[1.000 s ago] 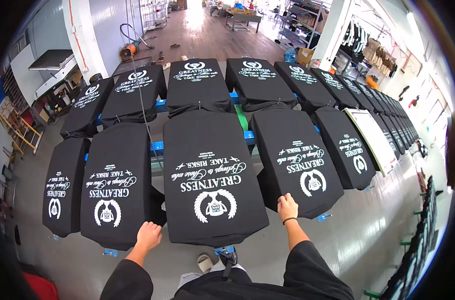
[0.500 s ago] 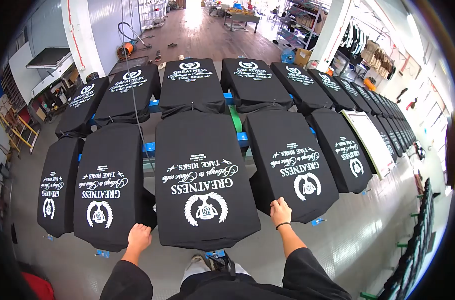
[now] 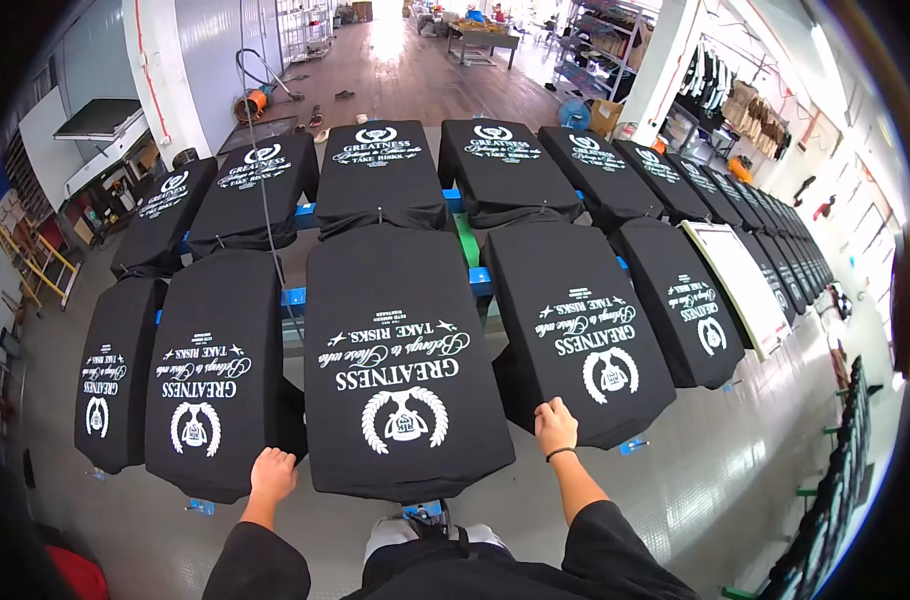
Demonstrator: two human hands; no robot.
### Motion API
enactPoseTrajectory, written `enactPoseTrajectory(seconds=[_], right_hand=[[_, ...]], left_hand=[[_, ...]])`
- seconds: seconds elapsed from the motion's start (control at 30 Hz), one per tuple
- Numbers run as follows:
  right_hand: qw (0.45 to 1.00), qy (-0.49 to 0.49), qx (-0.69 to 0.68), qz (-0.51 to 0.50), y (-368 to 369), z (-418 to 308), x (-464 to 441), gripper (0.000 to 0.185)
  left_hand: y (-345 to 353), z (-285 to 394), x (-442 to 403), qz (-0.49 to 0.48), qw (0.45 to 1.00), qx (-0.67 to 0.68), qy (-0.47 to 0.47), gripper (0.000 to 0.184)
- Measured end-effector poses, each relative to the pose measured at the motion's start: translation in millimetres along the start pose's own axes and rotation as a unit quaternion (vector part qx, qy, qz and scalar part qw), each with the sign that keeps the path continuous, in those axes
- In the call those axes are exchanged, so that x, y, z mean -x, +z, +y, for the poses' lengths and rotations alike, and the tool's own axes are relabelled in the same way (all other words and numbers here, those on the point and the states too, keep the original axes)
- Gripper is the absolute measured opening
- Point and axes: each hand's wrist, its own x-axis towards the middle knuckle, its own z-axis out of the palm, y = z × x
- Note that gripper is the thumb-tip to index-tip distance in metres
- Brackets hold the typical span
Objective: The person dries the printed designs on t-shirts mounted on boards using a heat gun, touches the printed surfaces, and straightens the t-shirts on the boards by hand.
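A black T-shirt (image 3: 406, 270) with an upside-down white print of lettering and a wreath lies flat over the board right in front of me. My left hand (image 3: 273, 473) is closed at the outer end of the fabric flaring from its left side, beside the neighbouring printed T-shirt (image 3: 215, 320). On the other side, my right hand (image 3: 556, 426) pinches the fabric spread from the middle shirt's right side, close to the right-hand printed T-shirt (image 3: 565, 265). The fingertips of both hands are partly hidden.
A second row of shirt-covered boards (image 3: 380, 170) stands behind, joined by a blue rail (image 3: 293, 296). A white-framed screen (image 3: 737, 285) leans across boards at right. A thin cable (image 3: 267, 190) hangs at left. Dark items line a rack (image 3: 835, 480) at lower right.
The view has shifted slightly, so the middle shirt and both hands appear a little further left. Both hands stay closed at the fabric on its two sides.
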Motion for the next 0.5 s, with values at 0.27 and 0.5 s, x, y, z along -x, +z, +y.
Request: enactPoseTrajectory(seconds=[0.27,0.5], right_hand=[[1.0,0.01,0.006,-0.018,0.6,0.4,-0.4,0.01],[1.0,0.006,-0.009,-0.008,-2.1,-1.1,-1.3,0.009]], left_hand=[[1.4,0.6,-1.0,0.007,1.0,0.007,-0.011,0.015],[1.1,-0.1,0.1,-0.009,1.0,-0.001,-0.006,0.015]])
